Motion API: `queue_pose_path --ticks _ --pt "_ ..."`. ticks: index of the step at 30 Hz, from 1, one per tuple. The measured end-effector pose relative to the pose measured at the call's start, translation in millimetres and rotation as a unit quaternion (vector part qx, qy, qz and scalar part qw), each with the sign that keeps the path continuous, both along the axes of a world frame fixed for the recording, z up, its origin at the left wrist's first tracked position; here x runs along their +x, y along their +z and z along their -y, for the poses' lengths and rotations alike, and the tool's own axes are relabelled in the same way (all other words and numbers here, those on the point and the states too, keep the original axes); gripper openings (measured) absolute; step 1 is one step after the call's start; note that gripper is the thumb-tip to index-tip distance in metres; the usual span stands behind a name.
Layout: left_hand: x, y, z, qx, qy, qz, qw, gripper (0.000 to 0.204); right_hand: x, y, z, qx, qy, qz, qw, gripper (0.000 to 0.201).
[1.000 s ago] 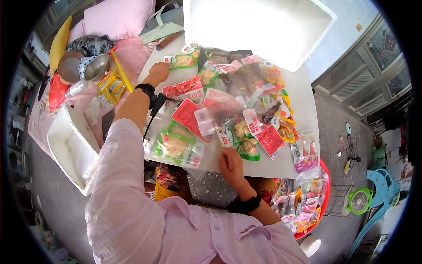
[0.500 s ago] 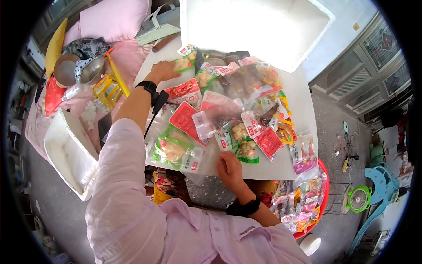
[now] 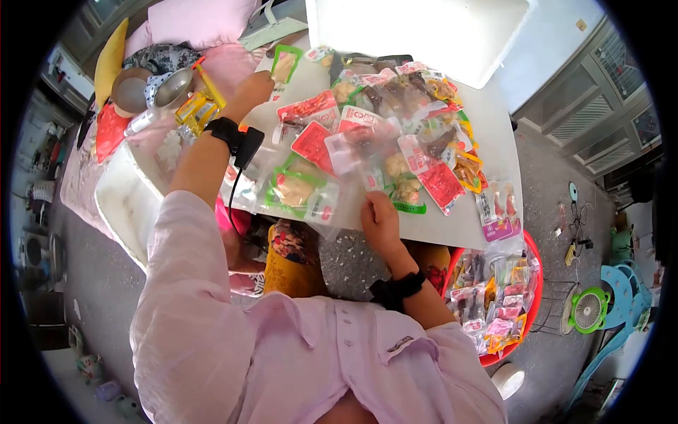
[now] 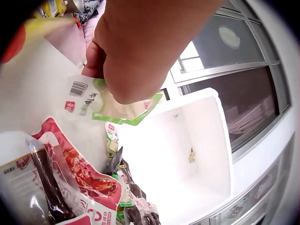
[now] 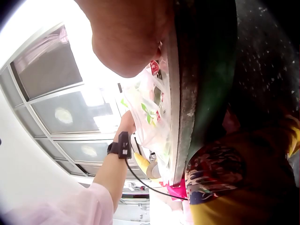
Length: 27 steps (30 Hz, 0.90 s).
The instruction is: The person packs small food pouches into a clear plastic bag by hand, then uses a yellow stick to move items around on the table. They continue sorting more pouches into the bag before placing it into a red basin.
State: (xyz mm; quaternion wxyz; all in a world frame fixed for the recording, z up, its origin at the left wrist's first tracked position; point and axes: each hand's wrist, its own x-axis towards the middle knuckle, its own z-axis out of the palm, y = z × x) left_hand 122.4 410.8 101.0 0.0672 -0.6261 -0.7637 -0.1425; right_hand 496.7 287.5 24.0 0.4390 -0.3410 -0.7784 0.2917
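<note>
1. One right hand [image 3: 381,218] curls at the near edge of the table [image 3: 496,113]; we can't tell if it grips.
2. Farther off, we see the left hand [image 3: 253,90] pinch a green-edged packet [image 3: 284,65], perhaps to hold it apart from the pile [image 3: 402,106].

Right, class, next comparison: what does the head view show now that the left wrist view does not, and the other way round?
Only the head view: the right hand near the table edge, the red basket of packets, and the green fan.

Only the left wrist view: a clear barcode on the green-edged packet, and a brown mark inside the white foam box.

Both: the left hand at that packet, the foam box itself, and other food packets on the table.
</note>
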Motion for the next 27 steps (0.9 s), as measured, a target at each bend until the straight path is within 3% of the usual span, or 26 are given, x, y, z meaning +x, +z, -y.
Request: queue_pose_path --ticks 3,4,6,8,10,13,16,20,22,24,25,27 --pt "29 30 48 0.05 0.013 0.177 0.983 0.021 0 -8 -4 0.007 0.0 0.004 1.0 0.017" --pt "38 27 62 0.087 -0.007 0.273 0.958 0.021 0 -8 -6 0.007 -0.002 0.006 1.0 0.017" --pt "68 26 96 0.08 -0.007 0.41 0.909 0.021 0 -3 -2 -0.104 -0.006 -0.046 0.994 0.018" --pt "112 27 132 0.074 -0.012 0.551 0.831 0.019 -1 1 -1 -0.193 0.017 -0.13 0.973 0.019" --pt "152 16 161 0.054 -0.023 0.668 0.742 0.018 -1 0 1 -0.259 0.067 -0.242 0.933 0.022" --pt "202 -7 190 0.004 -0.033 0.781 0.624 0.015 0 48 25 -0.454 0.102 -0.261 0.846 0.022" --pt "239 -24 207 -0.017 0.0 0.82 0.572 0.013 2 49 38 -0.48 0.225 -0.428 0.732 0.019" --pt "255 -31 220 -0.044 -0.014 0.779 0.625 0.013 24 41 42 -0.505 0.216 -0.418 0.723 0.018" --pt "252 -19 229 -0.036 -0.129 0.655 0.744 0.015 42 28 37 -0.518 0.219 -0.395 0.726 0.019" --pt "247 -11 236 -0.013 -0.221 0.481 0.848 0.02 61 25 32 -0.497 0.189 -0.305 0.79 0.019" --pt "246 -4 236 -0.078 -0.254 0.443 0.856 0.02 68 27 29 -0.483 0.174 -0.259 0.818 0.02" --pt "244 17 238 -0.207 -0.315 0.357 0.855 0.02 82 33 31 -0.469 0.209 -0.242 0.823 0.024"
